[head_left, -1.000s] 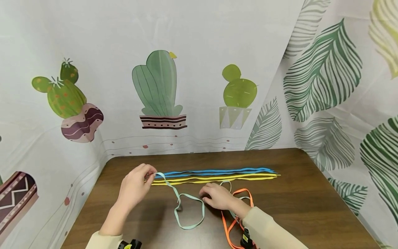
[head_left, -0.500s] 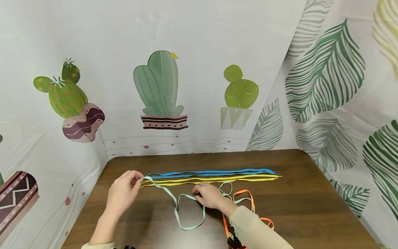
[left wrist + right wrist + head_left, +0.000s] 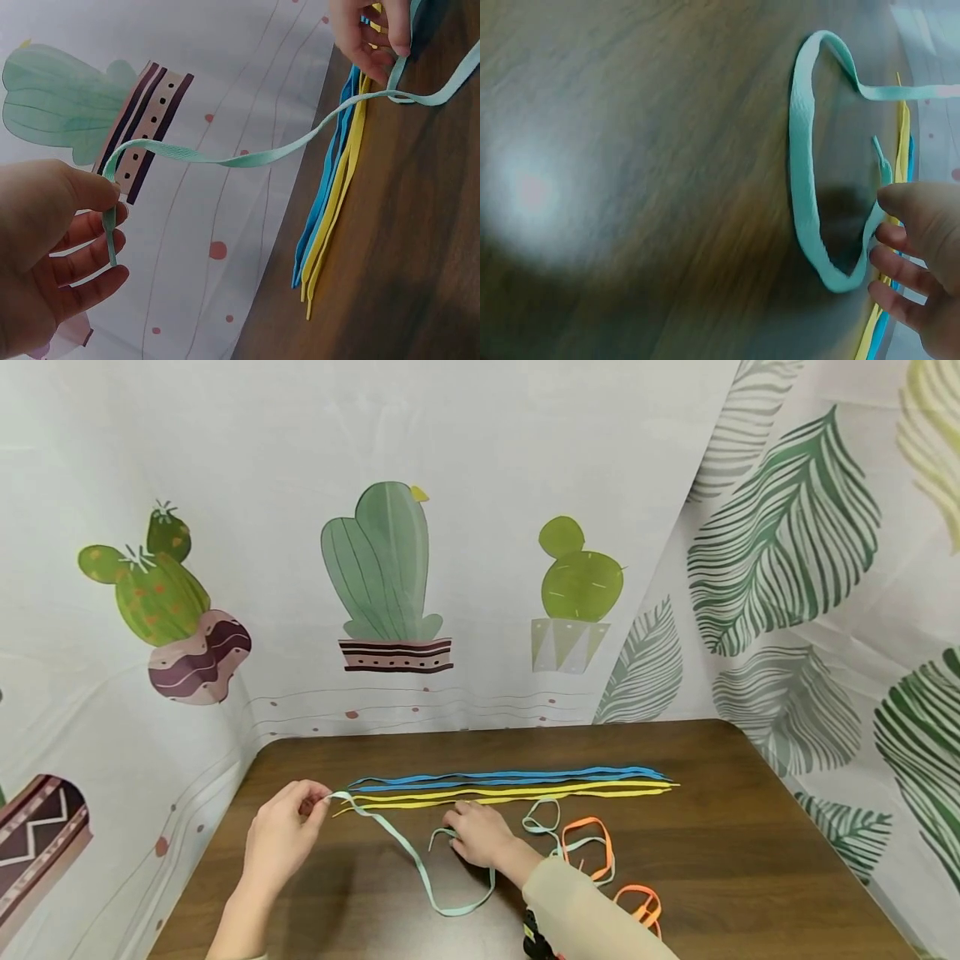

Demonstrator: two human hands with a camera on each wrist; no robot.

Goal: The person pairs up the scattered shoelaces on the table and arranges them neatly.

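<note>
Flat, slack mint lace point(image 3: 454, 912) at lower centre, pinched in my left hand point(image 3: 279, 837) and right hand point(image 3: 482, 835), below yellow laces point(image 3: 615, 793).

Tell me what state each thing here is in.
Left grip: pinching the first mint lace near one end
Right grip: near that lace's other end; pinch unclear
First mint lace: raised at the left, curving down onto the table
Blue laces: nearly straight, side by side
Yellow laces: likewise, nearer the person
Orange lace: loosely looped, partly hidden
Second mint lace: loosely curled, crossing the orange
</note>
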